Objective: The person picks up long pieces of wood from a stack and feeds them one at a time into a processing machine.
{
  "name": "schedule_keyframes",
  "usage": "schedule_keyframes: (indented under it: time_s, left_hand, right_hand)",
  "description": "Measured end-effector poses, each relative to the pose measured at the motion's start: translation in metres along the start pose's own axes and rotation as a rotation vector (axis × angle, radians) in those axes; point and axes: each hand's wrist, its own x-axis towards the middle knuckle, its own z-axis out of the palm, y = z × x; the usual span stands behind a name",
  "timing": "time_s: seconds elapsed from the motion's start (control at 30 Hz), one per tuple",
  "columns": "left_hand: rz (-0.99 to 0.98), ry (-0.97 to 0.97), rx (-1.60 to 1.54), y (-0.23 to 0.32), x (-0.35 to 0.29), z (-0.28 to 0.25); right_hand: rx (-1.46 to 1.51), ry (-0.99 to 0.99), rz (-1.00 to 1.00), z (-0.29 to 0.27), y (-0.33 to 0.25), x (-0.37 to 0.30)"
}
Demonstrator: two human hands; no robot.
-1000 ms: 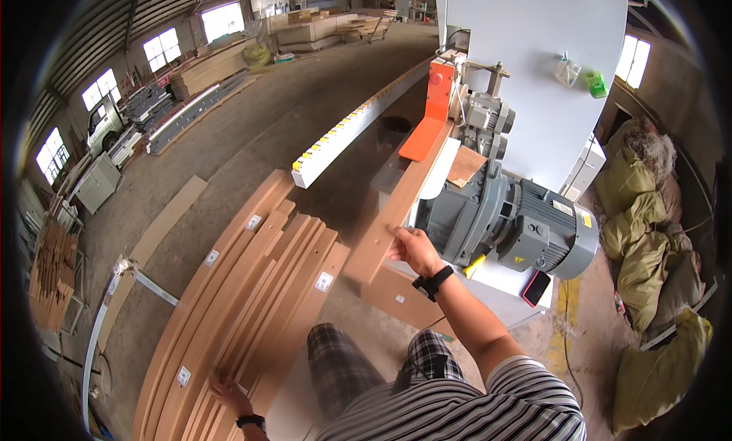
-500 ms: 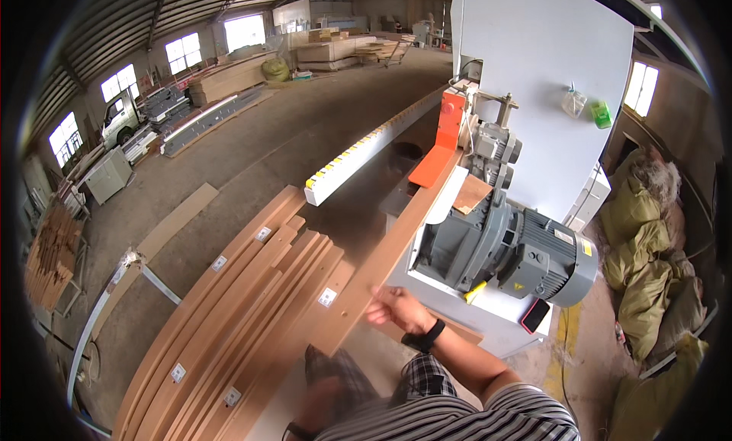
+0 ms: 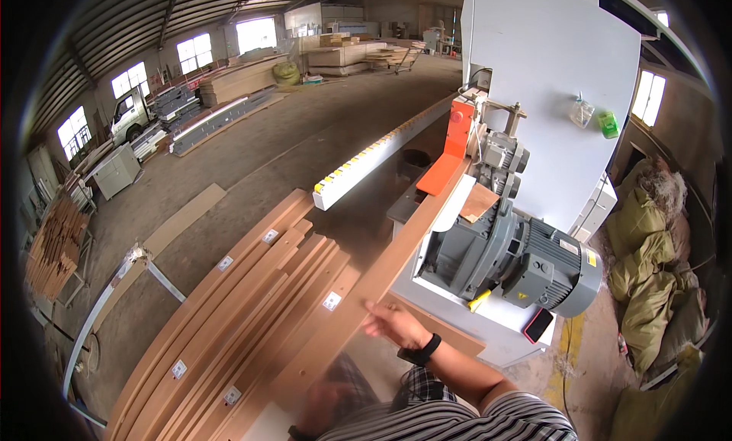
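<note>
A long brown wooden board (image 3: 396, 262) runs from under the orange guard (image 3: 446, 170) of a machine down toward my body. My right hand (image 3: 396, 324) is at the board's right edge, its thumb against the edge and its fingers curled beside it. My left hand (image 3: 324, 407) is a blur low in the picture, close to the board's near end; what its fingers do cannot be made out. To the left of the board lies a stack of similar wooden boards (image 3: 221, 311), several bearing small white labels.
Beside the board a grey motor (image 3: 557, 266) sits on the machine, with a phone (image 3: 538, 324) and a yellow-handled tool (image 3: 479, 301) nearby. A white rail with yellow pieces (image 3: 358, 174) stretches away beyond the stack. Sacks (image 3: 648, 266) are piled at the right.
The long board has slid toward me, past my right hand, and its near end now lies lower and farther left. My right hand stays at its edge. The whole view has shifted slightly.
</note>
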Motion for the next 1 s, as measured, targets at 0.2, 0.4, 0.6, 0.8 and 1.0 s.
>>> schedule_keyframes:
  time_s: [0.2,0.4,0.6,0.8,1.0]
  left_hand:
    - [-0.025,0.025,-0.103,0.013,-0.007,0.002]
    - [0.077,0.044,-0.303,-0.007,-0.017,-0.008]
    - [0.047,0.278,-0.435,0.001,-0.017,-0.002]
    - [0.106,0.286,-0.284,0.005,-0.013,-0.004]
    - [0.155,0.365,-0.289,0.001,-0.015,-0.007]
  right_hand:
    - [-0.252,-0.11,-0.003,0.017,0.026,-0.008]
    - [-0.291,-0.142,0.03,0.017,0.024,-0.005]
    - [-0.17,0.012,0.014,0.007,0.007,-0.002]
    - [-0.117,0.006,0.001,-0.003,0.009,0.001]
    - [-0.077,-0.016,0.009,-0.006,0.006,0.005]
